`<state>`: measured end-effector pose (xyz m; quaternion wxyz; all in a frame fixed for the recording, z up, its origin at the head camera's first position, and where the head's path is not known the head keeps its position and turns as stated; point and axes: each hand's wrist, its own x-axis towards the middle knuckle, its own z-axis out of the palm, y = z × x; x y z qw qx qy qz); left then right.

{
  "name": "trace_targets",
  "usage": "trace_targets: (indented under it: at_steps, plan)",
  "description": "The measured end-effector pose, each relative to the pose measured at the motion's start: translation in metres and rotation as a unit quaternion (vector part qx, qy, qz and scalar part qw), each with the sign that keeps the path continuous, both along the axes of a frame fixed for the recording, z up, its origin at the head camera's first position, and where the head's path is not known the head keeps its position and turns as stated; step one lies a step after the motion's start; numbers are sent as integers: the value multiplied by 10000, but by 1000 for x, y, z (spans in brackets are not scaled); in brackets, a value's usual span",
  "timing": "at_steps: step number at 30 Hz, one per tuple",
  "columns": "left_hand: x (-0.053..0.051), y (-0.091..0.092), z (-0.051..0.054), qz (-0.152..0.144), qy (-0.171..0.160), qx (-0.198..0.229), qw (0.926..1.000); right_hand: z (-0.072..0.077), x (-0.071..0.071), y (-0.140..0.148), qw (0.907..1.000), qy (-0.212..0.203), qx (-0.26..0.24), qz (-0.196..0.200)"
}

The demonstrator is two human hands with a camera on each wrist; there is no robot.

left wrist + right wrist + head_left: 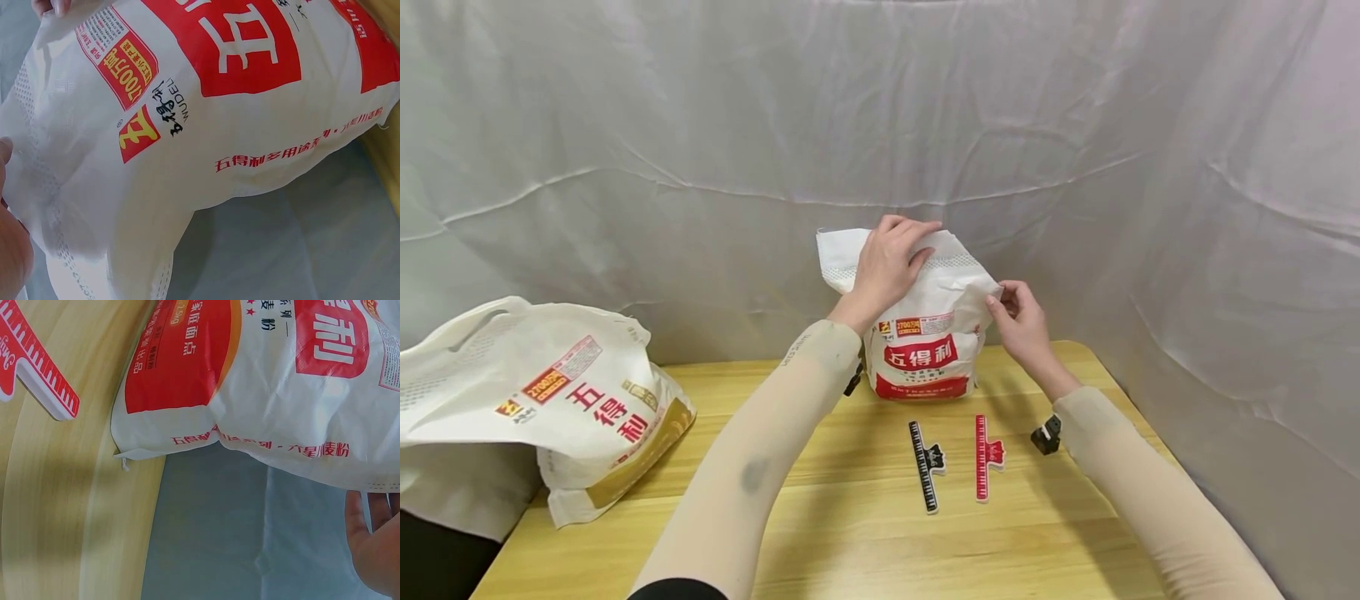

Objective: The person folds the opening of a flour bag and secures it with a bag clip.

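A white bag with red print [922, 354] stands upright at the table's back edge, its top part loose and leaning left. My left hand [891, 260] lies across the front of the bag's upper part, fingers at the top edge. The bag's right upper corner is pinched between thumb and fingers of my right hand [1021, 323]. In the left wrist view the bag [250, 125] fills much of the picture, with part of my left hand [12, 244] at the left edge. The right wrist view shows my right hand [378, 550] against the bag's side [275, 412].
A black clip [925, 467] and a red clip [982, 458] lie on the wooden table [880, 542] in front of the bag. At the left leans a second white bag with a gold base [572, 400]. Grey cloth [737, 125] hangs behind and at the right.
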<state>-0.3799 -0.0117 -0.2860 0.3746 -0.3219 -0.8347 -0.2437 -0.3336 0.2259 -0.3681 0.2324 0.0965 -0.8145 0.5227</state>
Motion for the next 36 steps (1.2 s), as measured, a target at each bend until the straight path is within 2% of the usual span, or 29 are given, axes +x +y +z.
trace_targets:
  at_steps: [7, 12, 19, 28, 32, 36]
  plan:
    - [0, -1, 0, -195, -118, 342, 9992, -1, -1, -1, 10000, -8, 27, -31]
    - [1, -3, -5, -361, -141, 686, 9969, -4, -2, 2, 9998, -110, 151, 34]
    - [5, -8, -7, -601, -160, 928, 9937, -7, -3, 4, 9995, 34, 315, 56]
    - [6, -16, -6, -1089, -42, 973, 9893, -9, -2, 5, 9974, 515, 398, -322]
    - [6, -22, -6, -1164, -287, 923, 9885, -10, -1, 4, 9934, 870, 559, -498]
    - [8, -30, -7, -1163, -633, 865, 9874, -13, 0, 4, 9873, 1342, 699, -488]
